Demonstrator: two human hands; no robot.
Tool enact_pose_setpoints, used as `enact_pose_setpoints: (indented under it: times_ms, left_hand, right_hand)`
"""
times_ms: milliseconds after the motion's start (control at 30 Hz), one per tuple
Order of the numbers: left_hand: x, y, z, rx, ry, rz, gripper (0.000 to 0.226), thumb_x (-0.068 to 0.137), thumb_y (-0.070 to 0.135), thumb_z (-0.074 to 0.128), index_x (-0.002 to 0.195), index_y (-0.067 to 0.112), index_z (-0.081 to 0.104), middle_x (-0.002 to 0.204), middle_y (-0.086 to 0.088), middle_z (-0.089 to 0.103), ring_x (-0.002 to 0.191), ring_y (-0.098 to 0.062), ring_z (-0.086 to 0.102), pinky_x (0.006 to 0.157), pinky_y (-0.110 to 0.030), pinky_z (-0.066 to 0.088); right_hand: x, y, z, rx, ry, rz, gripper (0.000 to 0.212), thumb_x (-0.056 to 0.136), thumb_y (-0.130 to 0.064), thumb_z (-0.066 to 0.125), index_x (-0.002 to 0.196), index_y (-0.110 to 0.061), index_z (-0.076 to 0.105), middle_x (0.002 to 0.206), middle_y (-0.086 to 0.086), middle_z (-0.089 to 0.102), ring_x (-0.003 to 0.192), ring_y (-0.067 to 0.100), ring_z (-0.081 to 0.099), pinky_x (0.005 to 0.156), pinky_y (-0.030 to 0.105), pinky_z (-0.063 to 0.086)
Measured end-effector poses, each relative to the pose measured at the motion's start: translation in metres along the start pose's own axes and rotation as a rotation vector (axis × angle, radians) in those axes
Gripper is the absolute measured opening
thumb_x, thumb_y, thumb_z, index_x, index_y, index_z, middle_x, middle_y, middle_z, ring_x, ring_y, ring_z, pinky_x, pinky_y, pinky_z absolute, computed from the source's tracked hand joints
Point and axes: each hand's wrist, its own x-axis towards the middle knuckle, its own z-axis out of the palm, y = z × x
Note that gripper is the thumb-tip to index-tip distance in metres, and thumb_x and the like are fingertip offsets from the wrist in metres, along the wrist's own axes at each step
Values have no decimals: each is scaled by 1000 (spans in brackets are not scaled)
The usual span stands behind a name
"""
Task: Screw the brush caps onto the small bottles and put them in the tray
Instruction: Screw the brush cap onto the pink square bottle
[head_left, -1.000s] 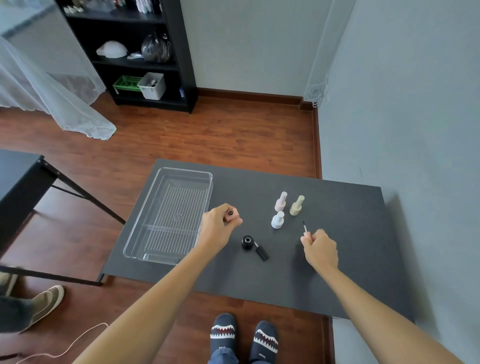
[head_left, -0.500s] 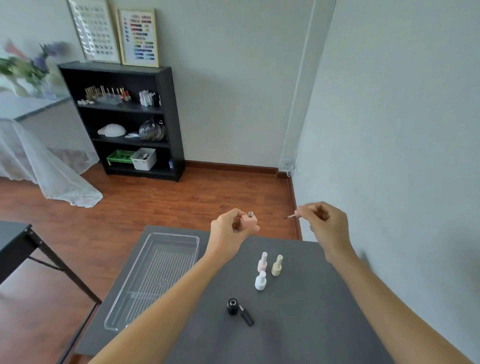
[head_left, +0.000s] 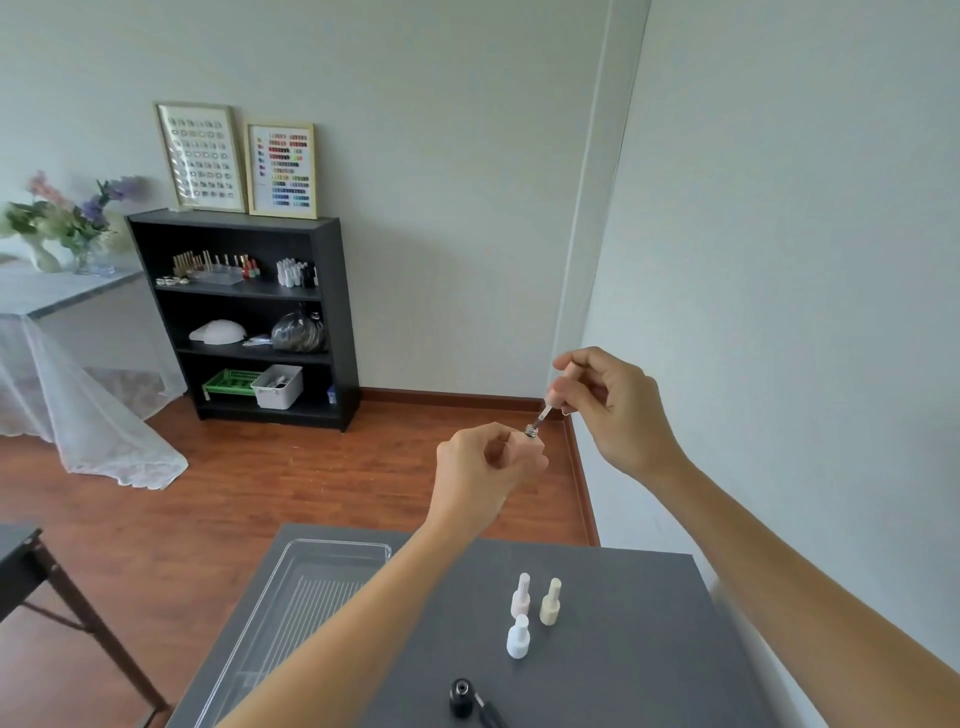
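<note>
We stand in a pale-walled room with a wood floor and a black bookshelf (head_left: 244, 317) against the far wall; below us lies a dark grey counter (head_left: 623, 649).

From the head camera, our left hand (head_left: 483, 467) is raised well above the counter, its grip closed around a small pale pink bottle (head_left: 522, 441), of which only the shoulder and the threaded metal neck show. Our right hand (head_left: 608, 410) pinches a pale pink brush cap (head_left: 561, 387) by its upper end, tilted, with the brush tip just at the bottle's mouth. We judge the cap not yet seated.

On the counter three capped small bottles stand close together: a pink one (head_left: 521, 597), a cream one (head_left: 550, 603) and a white one (head_left: 518, 636). Nearer us an open black bottle (head_left: 461, 699) stands with its black brush cap (head_left: 488, 714) lying just beside it. The clear plastic tray (head_left: 311, 577) sits to the left, with nothing visible in it.

The bottle looks light, hard and smooth, likely glass, so slippery and breakable. We would hold its body firmly and turn the cap by its sides, keeping the brush straight in the neck.
</note>
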Motion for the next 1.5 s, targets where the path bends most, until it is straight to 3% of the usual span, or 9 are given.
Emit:
enact_pose_setpoints:
  times_ms: [133, 300, 533, 767, 900, 1000, 1100, 1300, 1500]
  left_hand:
    - [2, 6, -3, 23, 15, 8, 14, 72, 28, 87, 81, 30, 77, 76, -3, 74, 56, -3, 53, 55, -12, 48]
    - [3, 8, -5, 44, 25, 24, 14, 72, 30, 87, 79, 31, 76, 75, -6, 72, 53, -3, 48, 51, -11, 44]
    - [3, 9, -5, 48, 22, 24, 16, 72, 30, 87, 83, 25, 77, 64, 14, 68, 53, 2, 53, 54, -8, 45]
    - [4, 13, -5, 32, 28, 47, 16, 74, 30, 86, 81, 21, 75, 74, -6, 74, 54, -3, 51, 54, -9, 43]
    - [4, 12, -4, 22, 20, 44, 16, 75, 29, 86, 82, 18, 75, 73, 0, 76, 54, -2, 54, 53, -7, 43]
    - [5, 12, -4, 6, 10, 25, 21, 75, 28, 85, 83, 12, 75, 73, 6, 77, 56, -4, 58, 53, -10, 46]
    - [6, 11, -3, 3, 6, 26, 27, 76, 28, 85, 84, 5, 73, 72, 8, 76, 55, -2, 56, 53, -9, 43]
    - [5, 14, 1, -25, -9, 19, 13, 77, 29, 84, 81, 19, 75, 76, -6, 76, 62, -8, 59, 58, -12, 45]
    - [4, 10, 4, -22, -20, 5, 10, 78, 30, 83, 80, 23, 76, 75, -6, 76, 61, -9, 59, 55, -10, 44]
  right_hand:
    - [4, -9, 0, -54, -5, -58, 7, 94, -11, 62, 101, -10, 64, 75, -5, 71, 77, 9, 71, 79, 24, 57]
    - [7, -12, 1, -102, -31, -84, 8, 94, -10, 62, 102, -9, 63, 77, -1, 71, 77, 9, 72, 81, 26, 58]
    - [4, -8, 8, -157, -136, -71, 9, 91, -15, 67, 100, -12, 66, 75, -7, 72, 76, 3, 71, 80, 20, 56]
    - [7, -7, 13, -212, -105, -31, 31, 79, -36, 80, 76, -11, 61, 66, -6, 73, 59, 5, 65, 59, 18, 50]
    - [8, -7, 10, -187, -166, 24, 46, 78, -53, 68, 106, -17, 59, 97, -7, 70, 89, -1, 64, 72, 13, 49]
    - [8, -6, 3, -12, -302, 22, 32, 94, -31, 61, 123, -18, 59, 102, -5, 74, 112, 0, 62, 94, 17, 48]
    - [10, -6, -1, 62, -311, 19, 16, 96, -12, 59, 108, -15, 69, 85, 1, 77, 102, 10, 70, 96, 26, 53]
    - [13, -2, -2, 62, -147, 76, 9, 85, -15, 74, 92, -10, 73, 79, 5, 78, 79, 19, 75, 84, 42, 60]
    - [14, -4, 4, -161, -73, 79, 34, 75, -33, 83, 67, -8, 60, 58, 3, 71, 47, 5, 60, 54, 19, 52]
